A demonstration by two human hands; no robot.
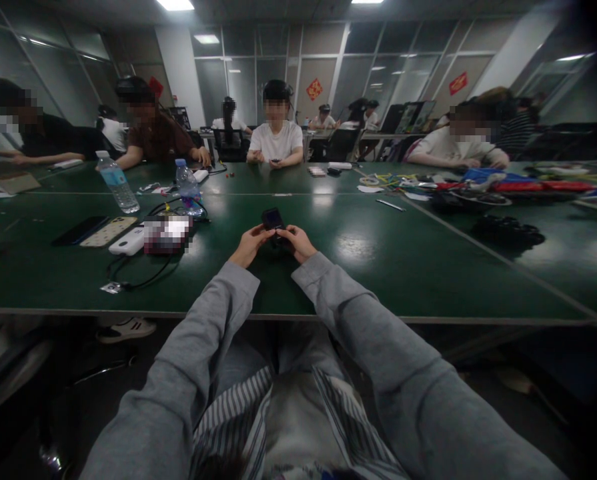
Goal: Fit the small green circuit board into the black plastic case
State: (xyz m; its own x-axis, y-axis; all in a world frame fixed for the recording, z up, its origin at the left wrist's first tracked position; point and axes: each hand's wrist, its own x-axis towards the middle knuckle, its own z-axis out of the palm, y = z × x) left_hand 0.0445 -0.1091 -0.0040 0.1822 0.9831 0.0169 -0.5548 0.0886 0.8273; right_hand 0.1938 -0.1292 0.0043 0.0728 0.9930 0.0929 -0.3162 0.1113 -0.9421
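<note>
Both my hands meet over the green table (218,283), in the middle of the view. Between them is a small black device with a dark square screen (273,217), its screen part tilted up. My left hand (249,245) grips its left side, thumb pressed at the lower edge. From the right, my right hand (299,243) holds it with the thumb near the same spot. The device's lower part is partly hidden by my fingers, and its exact kind is too small to tell.
To the left are a tilted-looking water bottle (121,183), a second bottle (187,183), phones (109,231), a white power bank (128,240) and a black cable (151,280). Cables and tools (403,181) lie at right, near a black bundle (508,232). Several people sit around.
</note>
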